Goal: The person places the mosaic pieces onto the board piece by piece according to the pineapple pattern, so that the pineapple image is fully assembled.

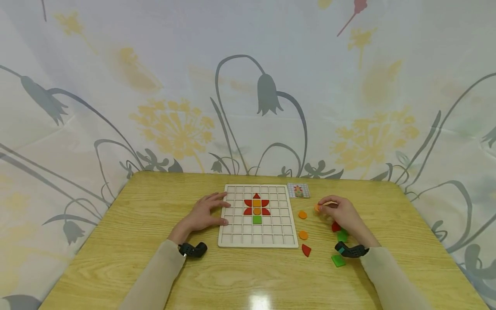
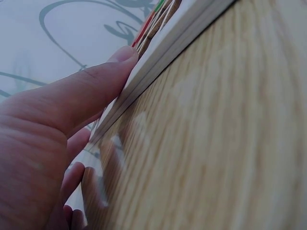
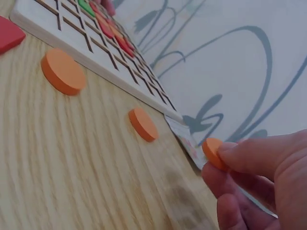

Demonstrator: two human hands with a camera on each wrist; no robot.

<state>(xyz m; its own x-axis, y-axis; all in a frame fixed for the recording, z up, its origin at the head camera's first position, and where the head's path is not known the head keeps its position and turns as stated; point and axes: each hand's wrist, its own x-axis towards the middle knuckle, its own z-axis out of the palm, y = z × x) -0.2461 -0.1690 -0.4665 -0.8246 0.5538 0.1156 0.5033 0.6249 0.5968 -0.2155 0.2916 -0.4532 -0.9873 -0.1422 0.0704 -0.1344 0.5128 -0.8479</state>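
Observation:
Between thumb and fingers, my right hand [image 1: 342, 213] pinches an orange disc [image 3: 214, 152], held just above the table to the right of the board. My left hand [image 1: 205, 212] rests at the left edge of the white grid board [image 1: 236, 239]; its thumb [image 2: 103, 81] touches the rim and its fingertips reach over the edge. On the board lies a figure: a red triangle [image 1: 256, 196], red quarter-circle pieces [image 1: 248, 203], an orange square [image 1: 256, 203], an orange disc [image 1: 257, 211] and a green square [image 1: 257, 219].
Right of the board lie two loose orange discs [image 1: 302, 214] and a red quarter piece [image 1: 306, 250]. Another red piece [image 1: 335, 227] and green pieces [image 1: 338, 261] lie near my right wrist. A pattern card [image 1: 304, 190] sits by the board's upper right corner. Behind the table hangs a flowered cloth [image 1: 248, 129].

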